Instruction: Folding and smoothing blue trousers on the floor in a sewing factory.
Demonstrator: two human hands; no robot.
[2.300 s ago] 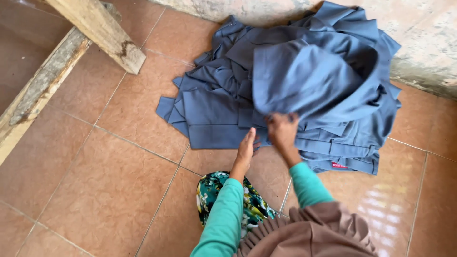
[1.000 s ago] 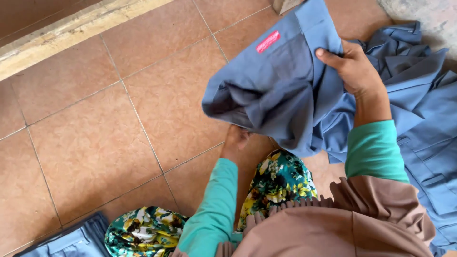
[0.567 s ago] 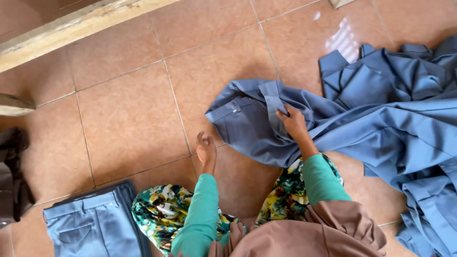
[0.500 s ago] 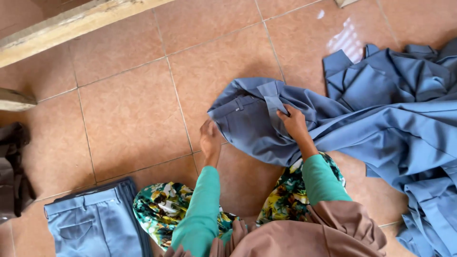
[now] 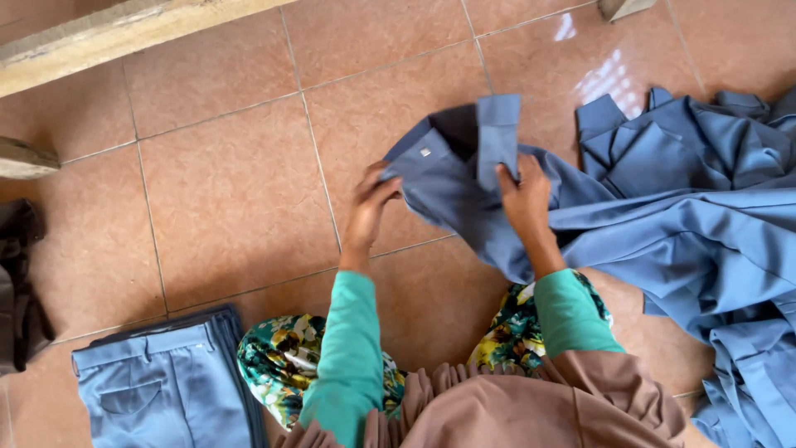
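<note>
A pair of blue-grey trousers (image 5: 452,178) lies in front of me on the tiled floor, its waistband turned toward me. My left hand (image 5: 371,197) pinches the left end of the waistband near a small metal fastener. My right hand (image 5: 522,195) grips the waistband's right flap, which stands up. Both sleeves are teal. The trouser legs trail right into a heap of the same blue cloth (image 5: 705,224).
A folded stack of light blue trousers (image 5: 166,386) lies at my lower left. Dark cloth (image 5: 18,286) sits at the left edge. A wooden beam (image 5: 124,29) runs along the top left. Flowered fabric (image 5: 278,365) covers my knees.
I pulled one pair of trousers off the heap and brought it down in front of me. My left hand has moved from the floor onto the waistband, and the flap now stands up.
</note>
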